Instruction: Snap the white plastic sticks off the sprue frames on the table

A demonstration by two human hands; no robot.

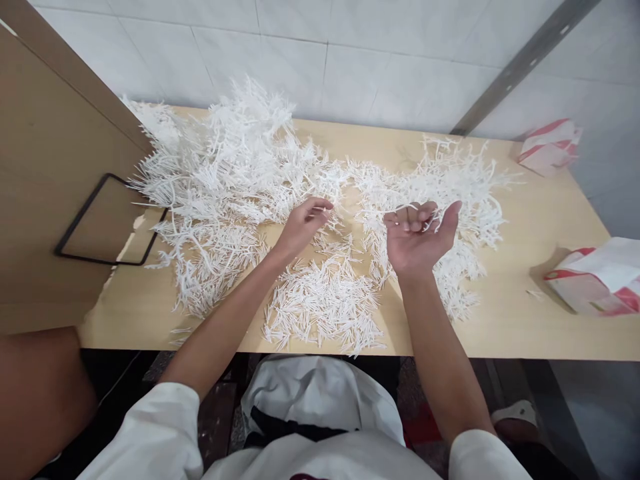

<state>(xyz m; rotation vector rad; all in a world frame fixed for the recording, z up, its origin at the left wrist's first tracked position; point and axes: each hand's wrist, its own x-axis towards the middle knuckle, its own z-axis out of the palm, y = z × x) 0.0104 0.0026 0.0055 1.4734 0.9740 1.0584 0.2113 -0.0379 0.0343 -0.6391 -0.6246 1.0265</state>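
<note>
Heaps of thin white branching plastic-like pieces (250, 153) cover the middle and left of the wooden table. My left hand (311, 217) is over the central gap between the heaps, fingers curled and close together; what they hold, if anything, is too small to tell. Palm up, my right hand (423, 233) has its fingers curled round a white branching piece, over the right heap (465, 200). Nearer the front edge, between my forearms, lies a low pile of short white sticks (325, 307).
A brown board (60, 167) stands at the left, with a black rectangular frame (80, 223) against it. Two red and white paper packets, one at the back right (550, 147) and a nearer one (597, 280), sit on the table (525, 327). A tiled wall rises behind.
</note>
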